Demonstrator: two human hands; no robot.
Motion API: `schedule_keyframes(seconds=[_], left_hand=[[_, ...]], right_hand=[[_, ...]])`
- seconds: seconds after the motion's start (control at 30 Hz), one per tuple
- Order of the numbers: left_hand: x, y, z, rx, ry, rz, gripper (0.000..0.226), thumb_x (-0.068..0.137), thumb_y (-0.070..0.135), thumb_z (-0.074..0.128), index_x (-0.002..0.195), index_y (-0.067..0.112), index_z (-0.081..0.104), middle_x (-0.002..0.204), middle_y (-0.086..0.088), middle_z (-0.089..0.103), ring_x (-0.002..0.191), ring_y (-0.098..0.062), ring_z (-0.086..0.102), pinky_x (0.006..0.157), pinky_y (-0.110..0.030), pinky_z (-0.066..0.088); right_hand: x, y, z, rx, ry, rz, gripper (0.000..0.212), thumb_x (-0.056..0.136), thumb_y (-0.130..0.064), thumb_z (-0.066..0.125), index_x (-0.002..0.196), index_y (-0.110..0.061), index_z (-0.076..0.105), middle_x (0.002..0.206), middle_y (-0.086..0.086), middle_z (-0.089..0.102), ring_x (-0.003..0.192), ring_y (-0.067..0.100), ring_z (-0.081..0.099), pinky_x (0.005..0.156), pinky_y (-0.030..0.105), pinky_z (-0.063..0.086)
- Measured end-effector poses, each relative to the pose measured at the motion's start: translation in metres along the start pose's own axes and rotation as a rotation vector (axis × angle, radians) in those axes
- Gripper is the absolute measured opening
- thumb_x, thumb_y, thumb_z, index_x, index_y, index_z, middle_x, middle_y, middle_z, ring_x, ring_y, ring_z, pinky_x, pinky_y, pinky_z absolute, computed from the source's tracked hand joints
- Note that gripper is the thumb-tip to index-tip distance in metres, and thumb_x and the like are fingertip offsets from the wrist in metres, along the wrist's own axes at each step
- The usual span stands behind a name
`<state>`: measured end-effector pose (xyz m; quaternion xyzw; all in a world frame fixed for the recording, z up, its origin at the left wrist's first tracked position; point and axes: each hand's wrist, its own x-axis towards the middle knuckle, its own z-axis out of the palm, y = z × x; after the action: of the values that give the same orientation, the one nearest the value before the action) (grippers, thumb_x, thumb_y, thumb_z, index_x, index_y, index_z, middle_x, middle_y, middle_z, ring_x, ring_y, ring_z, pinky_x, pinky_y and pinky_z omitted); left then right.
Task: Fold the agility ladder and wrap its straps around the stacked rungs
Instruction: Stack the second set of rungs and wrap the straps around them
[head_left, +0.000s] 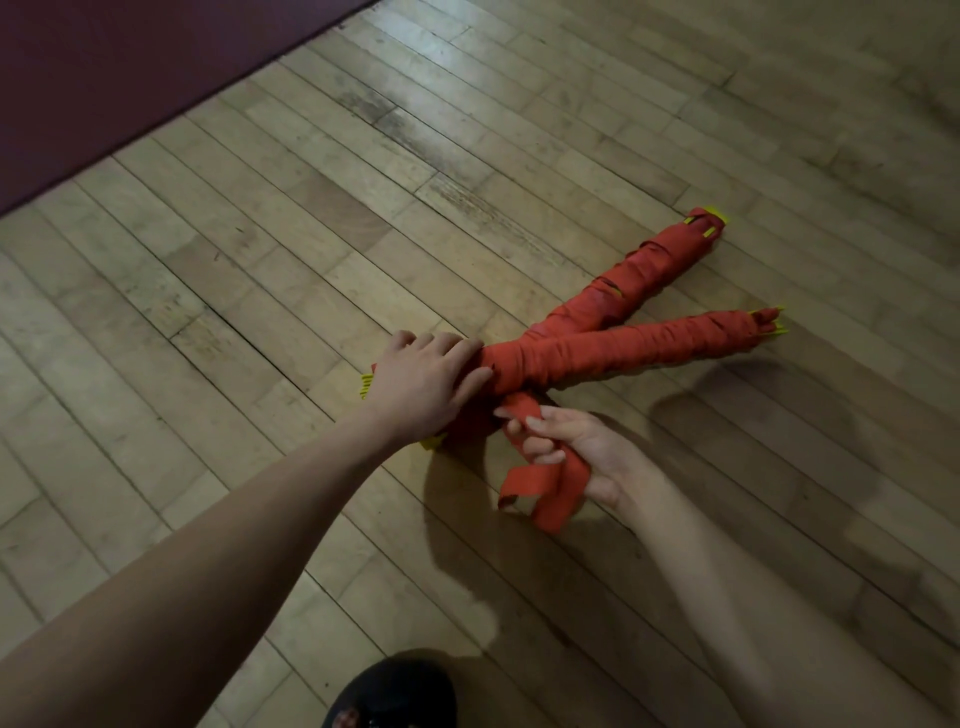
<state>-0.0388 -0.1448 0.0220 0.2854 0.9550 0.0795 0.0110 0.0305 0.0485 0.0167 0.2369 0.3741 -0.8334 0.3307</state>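
Note:
Two bundles of yellow rungs wrapped in red strap lie crossed on the wooden floor. The nearer bundle lies on top, its yellow tips at the right. The farther bundle runs up to the right. My left hand rests flat on the left end of the bundles, fingers straight, with yellow rung ends showing beside it. My right hand grips the loose red strap just below the crossing; the strap's free end curls under the palm.
Pale wooden floorboards spread all round. A dark maroon mat covers the upper left corner. A dark shoe shows at the bottom edge, close below my arms.

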Motion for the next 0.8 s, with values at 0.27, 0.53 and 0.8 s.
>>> schedule_keyframes(seconds=[0.27,0.53,0.8], left_hand=[[-0.029,0.022,0.013,0.074,0.145,0.051,0.044,0.095,0.037,0.034,0.119,0.011,0.062,0.11,-0.021,0.066,0.089,-0.034,0.067,0.083,-0.041,0.05],[-0.038,0.039,0.014,0.023,0.03,0.009,0.037,0.089,0.042,0.047,0.121,0.022,0.047,0.108,-0.016,0.064,0.092,-0.034,0.063,0.088,-0.043,0.045],[-0.007,0.038,0.002,0.039,0.197,0.14,0.049,0.085,0.044,0.052,0.119,0.009,0.053,0.089,-0.01,0.058,0.079,-0.031,0.055,0.075,-0.039,0.029]], right_hand=[[-0.008,-0.001,-0.011,-0.181,0.101,0.016,0.047,0.091,-0.042,0.049,0.106,0.001,0.058,0.064,0.001,0.051,0.034,0.002,0.032,0.031,0.013,0.023],[-0.007,0.008,-0.005,-0.279,0.332,-0.027,0.054,0.096,-0.045,0.045,0.091,0.006,0.061,0.054,0.003,0.049,0.034,0.004,0.032,0.032,0.015,0.021],[0.003,-0.001,-0.007,-0.192,0.467,-0.248,0.037,0.096,-0.032,0.053,0.081,0.001,0.061,0.045,-0.004,0.044,0.031,0.004,0.028,0.032,0.015,0.017]])
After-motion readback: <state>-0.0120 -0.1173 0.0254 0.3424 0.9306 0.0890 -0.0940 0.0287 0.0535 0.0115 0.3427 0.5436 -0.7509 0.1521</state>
